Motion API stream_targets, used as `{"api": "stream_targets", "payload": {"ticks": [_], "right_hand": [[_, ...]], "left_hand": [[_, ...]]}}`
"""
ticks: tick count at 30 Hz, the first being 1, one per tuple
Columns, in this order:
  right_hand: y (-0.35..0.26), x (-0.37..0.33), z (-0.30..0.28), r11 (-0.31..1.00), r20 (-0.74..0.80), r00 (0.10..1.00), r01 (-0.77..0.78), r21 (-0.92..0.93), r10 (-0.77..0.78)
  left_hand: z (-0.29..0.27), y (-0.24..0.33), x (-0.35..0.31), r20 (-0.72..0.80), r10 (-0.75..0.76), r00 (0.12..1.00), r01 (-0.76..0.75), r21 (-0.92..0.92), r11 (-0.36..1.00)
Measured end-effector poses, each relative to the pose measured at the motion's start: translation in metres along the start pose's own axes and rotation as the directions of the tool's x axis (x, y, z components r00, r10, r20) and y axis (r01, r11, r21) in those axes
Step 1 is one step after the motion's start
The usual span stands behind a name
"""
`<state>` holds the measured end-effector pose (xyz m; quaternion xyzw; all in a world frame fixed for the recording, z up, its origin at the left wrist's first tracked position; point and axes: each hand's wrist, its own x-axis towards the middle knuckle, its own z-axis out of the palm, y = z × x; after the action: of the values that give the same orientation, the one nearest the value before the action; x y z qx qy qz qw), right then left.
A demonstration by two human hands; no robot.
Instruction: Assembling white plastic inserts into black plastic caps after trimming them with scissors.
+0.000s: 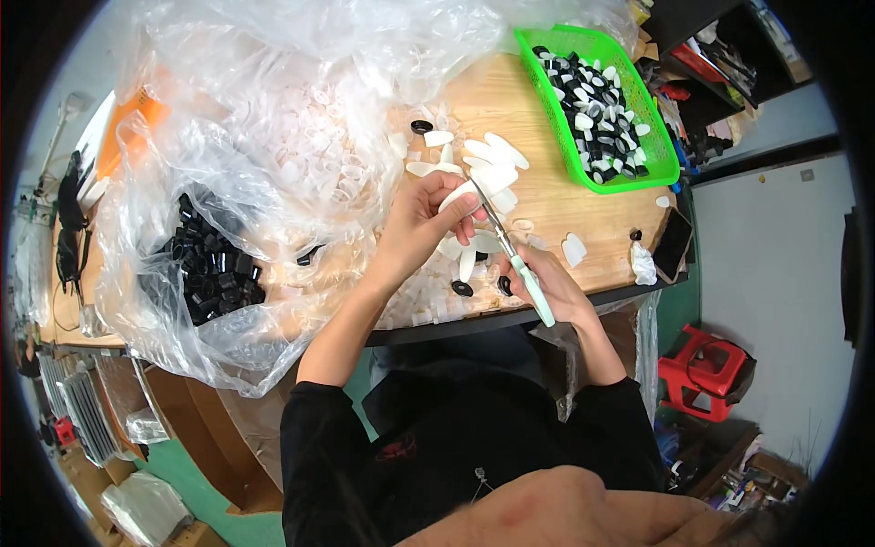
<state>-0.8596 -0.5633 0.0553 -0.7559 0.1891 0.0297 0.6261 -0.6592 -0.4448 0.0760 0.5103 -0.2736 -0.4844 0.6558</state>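
Fingers of the left hand [427, 219] were curled nearly closed, pinching a white oval plastic piece [483, 182] between thumb and fingertips above the wooden table [547, 201]. Those of the right hand [547, 283] were wrapped tight around the pale green handle of a thin metal tool [510, 251], whose tip met the white piece from below. More white oval pieces [497, 150] lay loose on the table just beyond the hands, with a few black caps [462, 288] beside them. A green plastic basket [663, 159] at the far right corner held a mix of black and white parts. To the left, a clear plastic bag [273, 109] spread open held small clear caps, and another bag [164, 328] held black caps [210, 269].
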Motion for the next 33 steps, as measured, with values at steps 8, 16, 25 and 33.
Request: {"api": "stream_targets", "payload": {"ticks": [8, 16, 25, 33], "right_hand": [[0.006, -0.002, 0.004, 0.983, -0.14, 0.989, 0.018, -0.184, -0.044], [0.031, -0.037, -0.023, 0.983, -0.251, 0.967, -0.018, -0.185, -0.03], [0.069, -0.057, -0.046, 0.996, -0.705, 0.704, 0.037, -0.082, -0.084], [0.073, -0.078, -0.053, 0.997, -0.726, 0.687, -0.035, -0.061, -0.021]], "left_hand": [[-0.008, -0.004, 0.001, 0.0, -0.057, 0.998, 0.056, 0.072, 0.996], [-0.038, -0.007, 0.013, 0.029, 0.464, 0.886, -0.124, 0.977, 0.176], [-0.006, -0.071, 0.103, 0.544, 0.26, 0.798, -0.575, 0.816, 0.056], [-0.016, -0.057, 0.114, 0.555, 0.048, 0.83, -0.556, 0.831, 0.022]]}}
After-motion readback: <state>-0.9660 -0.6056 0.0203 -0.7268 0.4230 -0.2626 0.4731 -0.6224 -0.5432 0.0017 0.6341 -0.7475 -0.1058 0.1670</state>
